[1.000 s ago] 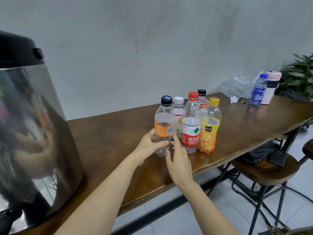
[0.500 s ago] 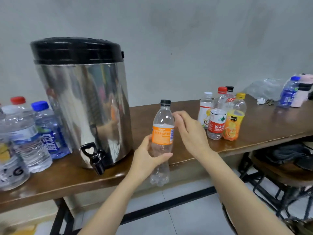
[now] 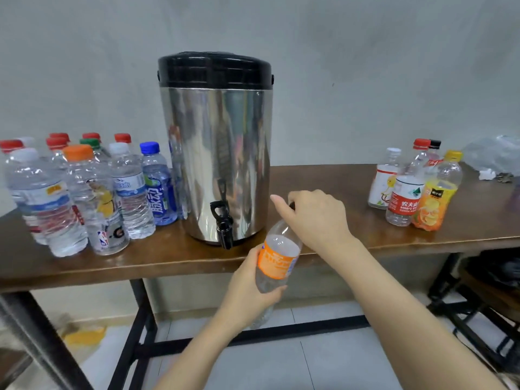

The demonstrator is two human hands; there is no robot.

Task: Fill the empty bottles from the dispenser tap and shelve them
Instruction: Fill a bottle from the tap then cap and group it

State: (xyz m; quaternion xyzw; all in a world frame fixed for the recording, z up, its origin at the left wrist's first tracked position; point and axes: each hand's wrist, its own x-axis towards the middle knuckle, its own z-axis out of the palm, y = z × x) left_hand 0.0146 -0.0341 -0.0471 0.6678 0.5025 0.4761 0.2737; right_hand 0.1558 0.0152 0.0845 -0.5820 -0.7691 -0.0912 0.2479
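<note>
Just right of the tap (image 3: pixel 222 225), in front of the table (image 3: pixel 168 261) edge, the orange-labelled bottle (image 3: pixel 277 263) is held tilted, its neck leaning up and to the right. A second ago it was being picked out of the cluster of empty bottles (image 3: pixel 405 201) further along the table. Half a second ago it was carried upright before the dispenser (image 3: pixel 215 153) with the right hand only reaching toward it. Now the black cap (image 3: pixel 291 204) has been covered by that hand, so uncapping is judged to be the step in hand, and filling has not yet been started.

The bottle's lower body, from the label downward, is wrapped by the left hand (image 3: pixel 247 288), with the thumb laid across the front below the label and the fingers curled behind. The right hand (image 3: pixel 313 216) is closed down over the cap with its fingers curled round it, while one finger is left pointing out to the left. Only a sliver of the cap can be seen, so whether it has been loosened cannot be told. Filled bottles (image 3: pixel 50 204) are grouped at the dispenser's other side.
</note>
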